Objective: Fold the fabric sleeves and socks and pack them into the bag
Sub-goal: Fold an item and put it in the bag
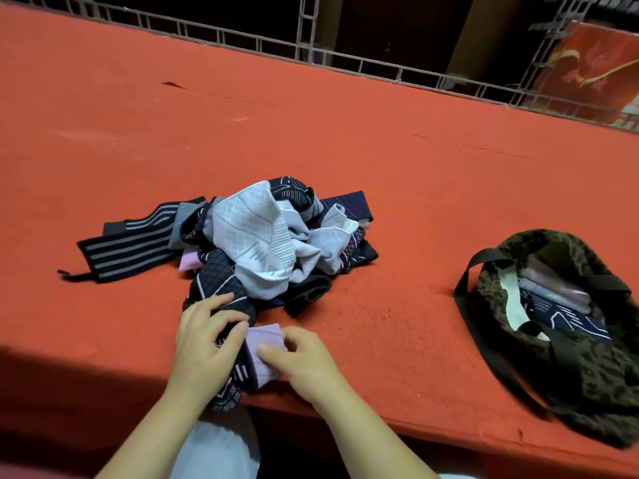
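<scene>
A heap of socks and fabric sleeves [249,243] in white, grey, black and purple lies on the red table [311,140]. At the near edge lies a black and lilac patterned sock [261,344]. My left hand [204,340] grips its black part with curled fingers. My right hand [301,361] pinches its lilac end. A dark leopard-print bag [567,368] with black straps lies open at the right, with folded pieces inside.
A black sleeve with grey stripes [128,250] stretches out to the left of the heap. A metal lattice railing [345,60] runs along the table's far edge. My lap in pale cloth shows below the near edge.
</scene>
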`<action>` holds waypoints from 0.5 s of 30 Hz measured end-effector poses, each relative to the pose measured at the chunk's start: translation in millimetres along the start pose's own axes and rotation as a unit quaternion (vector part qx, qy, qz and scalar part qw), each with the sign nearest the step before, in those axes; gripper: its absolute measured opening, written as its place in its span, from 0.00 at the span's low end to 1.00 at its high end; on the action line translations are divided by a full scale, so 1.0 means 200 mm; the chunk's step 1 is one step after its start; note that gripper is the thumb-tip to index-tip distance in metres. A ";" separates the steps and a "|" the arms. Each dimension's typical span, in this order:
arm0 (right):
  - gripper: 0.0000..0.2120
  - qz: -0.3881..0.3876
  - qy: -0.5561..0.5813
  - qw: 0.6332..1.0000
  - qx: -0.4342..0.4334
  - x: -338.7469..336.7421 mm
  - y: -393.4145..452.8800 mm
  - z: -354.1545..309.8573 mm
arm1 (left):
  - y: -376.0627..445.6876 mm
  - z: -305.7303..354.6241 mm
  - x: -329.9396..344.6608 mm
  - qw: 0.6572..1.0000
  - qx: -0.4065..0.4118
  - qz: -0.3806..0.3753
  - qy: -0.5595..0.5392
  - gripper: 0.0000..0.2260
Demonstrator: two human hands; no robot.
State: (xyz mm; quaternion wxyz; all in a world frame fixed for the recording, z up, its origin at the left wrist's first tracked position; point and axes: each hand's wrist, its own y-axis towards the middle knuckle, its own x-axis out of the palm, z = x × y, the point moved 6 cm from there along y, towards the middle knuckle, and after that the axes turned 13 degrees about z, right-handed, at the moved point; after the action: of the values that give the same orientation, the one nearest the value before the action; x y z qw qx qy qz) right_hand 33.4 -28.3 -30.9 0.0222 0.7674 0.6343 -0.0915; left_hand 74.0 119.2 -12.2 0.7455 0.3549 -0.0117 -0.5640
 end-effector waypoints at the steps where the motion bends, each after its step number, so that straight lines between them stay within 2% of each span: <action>1: 0.01 0.020 0.019 1.000 -0.011 0.00 0.00 0.00 | 0.00 0.00 0.00 1.000 -0.002 0.006 -0.003 0.11; 4: 0.11 0.115 0.115 0.987 -0.010 -0.08 0.01 0.00 | -0.02 0.05 0.00 0.999 0.027 0.015 0.003 0.12; 6: 0.17 0.164 0.177 0.970 -0.004 -0.16 0.01 0.02 | -0.05 0.09 0.03 0.999 0.051 -0.003 0.009 0.13; 9: 0.15 0.205 0.228 0.952 -0.006 -0.29 0.00 0.01 | -0.09 0.16 0.11 0.994 0.103 -0.045 0.009 0.11; 11: 0.14 0.239 0.239 0.941 0.008 -0.38 0.00 0.03 | -0.11 0.19 0.16 0.989 0.126 -0.072 -0.004 0.12; 14: 0.18 0.286 0.246 0.926 0.028 -0.49 -0.01 0.07 | -0.13 0.21 0.24 0.980 0.155 -0.125 -0.030 0.12; 15: 0.16 0.303 0.248 0.920 0.034 -0.53 -0.02 0.08 | -0.14 0.22 0.27 0.974 0.169 -0.145 -0.038 0.14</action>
State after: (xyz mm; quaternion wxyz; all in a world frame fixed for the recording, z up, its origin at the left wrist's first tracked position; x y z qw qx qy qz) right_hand 8.1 -132.9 -29.3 -0.1354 0.9212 0.3533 0.0908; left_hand 51.7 47.7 -16.0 0.5843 0.4521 -0.0834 -0.6687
